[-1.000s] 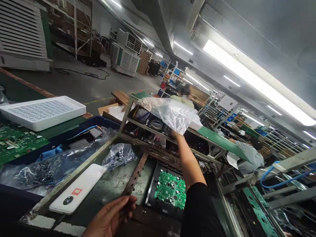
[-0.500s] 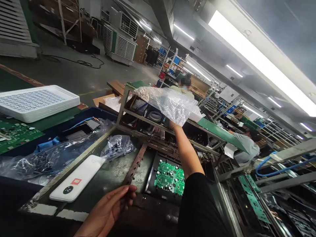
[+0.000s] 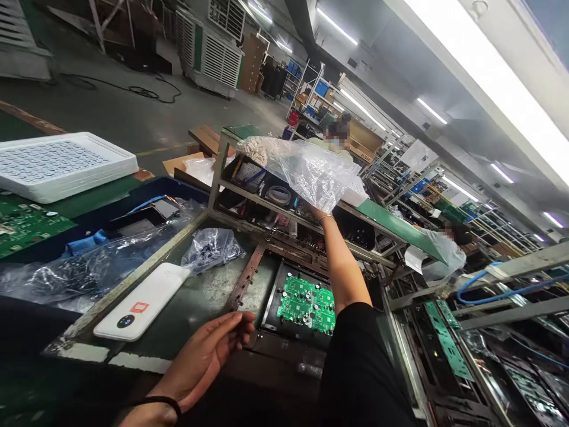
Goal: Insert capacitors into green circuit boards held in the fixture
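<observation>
My left hand [image 3: 216, 350] hovers over the bench's front edge, fingers loosely curled and slightly apart, with nothing visible in it. Just beyond it lies a brown metal rail [image 3: 246, 274]. Green circuit boards [image 3: 306, 302] carrying small components sit in a black tray frame [image 3: 272, 296] to its right. My right arm stretches across the bench, and my right hand [image 3: 317, 214] reaches into the shelf [image 3: 249, 191] among the bins. A clear plastic bag [image 3: 311, 172] draped over the shelf and the shelf contents hide its fingers.
A white power bank [image 3: 142, 302] and a bag of dark parts [image 3: 213, 249] lie at left. Beyond them are a blue bin [image 3: 26, 323] and a white tray [image 3: 71, 184]. A conveyor with boards [image 3: 448, 341] runs at right. Two people work farther back.
The view has tilted, so most of the scene sits a little higher. My right hand stays reached into the shelf, shifted slightly rightward; my left hand appears slightly higher and to the right.
</observation>
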### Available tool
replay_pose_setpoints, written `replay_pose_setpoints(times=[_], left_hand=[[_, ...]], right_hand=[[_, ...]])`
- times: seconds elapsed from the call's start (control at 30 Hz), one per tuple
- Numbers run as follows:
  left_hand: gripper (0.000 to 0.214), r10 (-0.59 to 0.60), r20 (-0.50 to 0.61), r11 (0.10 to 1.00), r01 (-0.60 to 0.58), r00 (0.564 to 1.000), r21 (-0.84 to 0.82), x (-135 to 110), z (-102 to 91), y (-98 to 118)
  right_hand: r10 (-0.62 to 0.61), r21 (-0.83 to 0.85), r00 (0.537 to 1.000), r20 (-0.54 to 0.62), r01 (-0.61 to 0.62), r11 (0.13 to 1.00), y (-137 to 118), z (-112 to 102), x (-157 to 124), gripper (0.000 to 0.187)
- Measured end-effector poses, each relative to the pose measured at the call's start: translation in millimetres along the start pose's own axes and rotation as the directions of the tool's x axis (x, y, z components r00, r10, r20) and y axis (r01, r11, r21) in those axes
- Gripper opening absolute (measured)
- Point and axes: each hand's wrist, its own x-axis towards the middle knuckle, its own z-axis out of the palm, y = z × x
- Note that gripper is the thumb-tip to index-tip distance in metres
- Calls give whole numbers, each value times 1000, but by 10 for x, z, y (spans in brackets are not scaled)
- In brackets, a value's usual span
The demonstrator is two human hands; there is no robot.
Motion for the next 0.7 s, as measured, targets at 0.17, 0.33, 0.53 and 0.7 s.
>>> replay_pose_setpoints(times=[0.17,0.33,0.53,0.7], left_hand=[[19,29,21,998,-28,999,-60,96,96,58],[27,17,2,979,-17,1000,-202,285,329,61],[38,-20,115,933,60,993,-355,327,558,-83],[33,-4,137,938,52,991,-344,202,529,-172]], right_hand=[[106,98,993,-45,-101,990,-216,-201,-473,21],[-140,495,990,-2,123,860,-844,-253,-1665,14],[-481,503,863,151,352,789,-1263,-323,-2650,11],[-243,492,969,31,197,848,-1133,-443,-2877,14]])
